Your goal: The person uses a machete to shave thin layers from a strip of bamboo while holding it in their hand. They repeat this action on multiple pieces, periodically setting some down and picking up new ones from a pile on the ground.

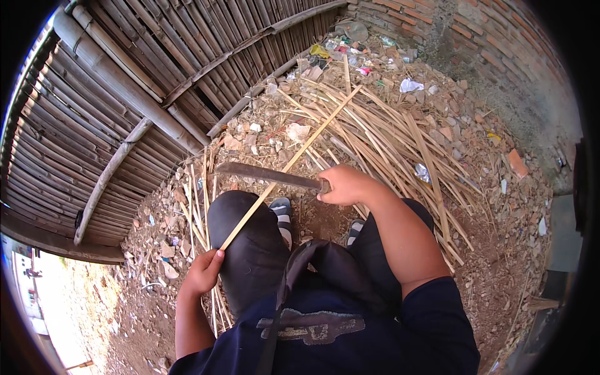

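Note:
My left hand (204,270) is closed on the near end of a long, pale bamboo strip (250,211), beside my left knee. The strip slants up and away to the right, over the near side of a pile of similar strips. In my right hand (345,185) is the handle of a machete (269,174). Its dark blade points left and crosses the strip above my knees; whether the blade presses on the strip I cannot tell. Most of the handle is hidden inside my fist.
A large pile of bamboo strips (400,156) spreads ahead and to the right. More strips (199,209) lie by my left leg. A bamboo wall (125,134) rises at left, a brick wall (487,47) at far right. Stones and litter (356,53) cover the ground.

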{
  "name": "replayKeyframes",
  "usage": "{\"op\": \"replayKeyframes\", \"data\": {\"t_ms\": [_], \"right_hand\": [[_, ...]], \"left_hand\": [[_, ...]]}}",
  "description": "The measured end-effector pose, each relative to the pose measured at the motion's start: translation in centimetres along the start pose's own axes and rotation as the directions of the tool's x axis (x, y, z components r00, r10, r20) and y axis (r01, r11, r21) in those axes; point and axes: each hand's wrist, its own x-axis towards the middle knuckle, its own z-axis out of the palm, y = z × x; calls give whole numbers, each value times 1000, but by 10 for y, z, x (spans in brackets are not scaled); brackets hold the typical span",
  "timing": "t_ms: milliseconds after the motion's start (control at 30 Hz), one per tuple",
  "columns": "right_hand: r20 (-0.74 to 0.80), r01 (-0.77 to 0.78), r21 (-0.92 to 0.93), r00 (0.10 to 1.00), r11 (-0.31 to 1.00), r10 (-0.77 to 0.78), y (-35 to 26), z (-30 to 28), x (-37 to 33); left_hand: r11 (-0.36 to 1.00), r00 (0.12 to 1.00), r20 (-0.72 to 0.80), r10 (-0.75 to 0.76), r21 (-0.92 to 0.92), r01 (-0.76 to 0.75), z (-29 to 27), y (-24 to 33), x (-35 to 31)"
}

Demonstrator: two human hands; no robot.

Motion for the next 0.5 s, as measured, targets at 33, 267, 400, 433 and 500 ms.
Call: {"op": "replayKeyframes", "data": {"t_ms": [33, 267, 400, 433, 500], "right_hand": [[-55, -41, 76, 997, 996, 45, 15, -6, 2], [6, -173, -27, 985, 985, 173, -4, -9, 0], [94, 35, -102, 995, 994, -25, -32, 1, -7], [94, 38, -97, 995, 995, -29, -26, -2, -5], [106, -46, 61, 994, 997, 40, -5, -11, 1]], "left_hand": [[1000, 1000, 6, 7, 6, -7, -1, 4, 2], [997, 999, 8, 32, 76, -33, -3, 8, 0], [991, 986, 122, -110, -61, 119, -13, 1, 4], [980, 977, 164, -138, -123, 159, -13, -4, 7], [963, 964, 211, -161, -182, 200, -14, -4, 6]]}}
